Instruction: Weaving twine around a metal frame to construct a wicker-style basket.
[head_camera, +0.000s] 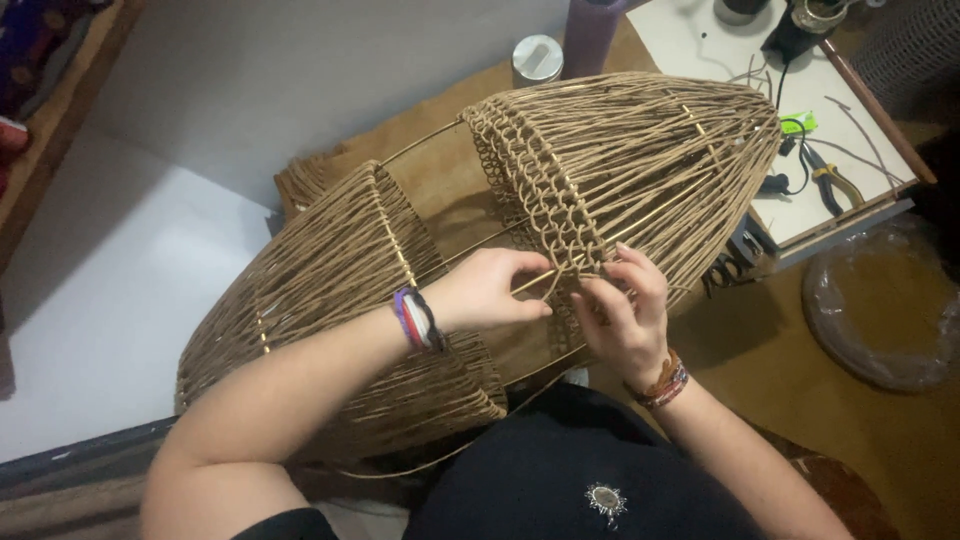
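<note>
A large woven lampshade-like frame (620, 150) of tan cord over gold metal wire lies across my lap, with a second woven section (330, 270) at the left. My left hand (487, 290) pinches a tan cord strand (555, 278) against a wire rib at the bare middle gap. My right hand (625, 310) grips the same cord close by, at the edge of the knotted band (530, 180). Both wrists wear bracelets.
A white board (780, 70) at the upper right holds yellow-handled pliers (830, 180), a green object and cables. A metal-lidded jar (537, 58) and a purple cylinder (590, 35) stand behind the frame. A plastic-wrapped round object (885, 300) lies on the brown floor at right.
</note>
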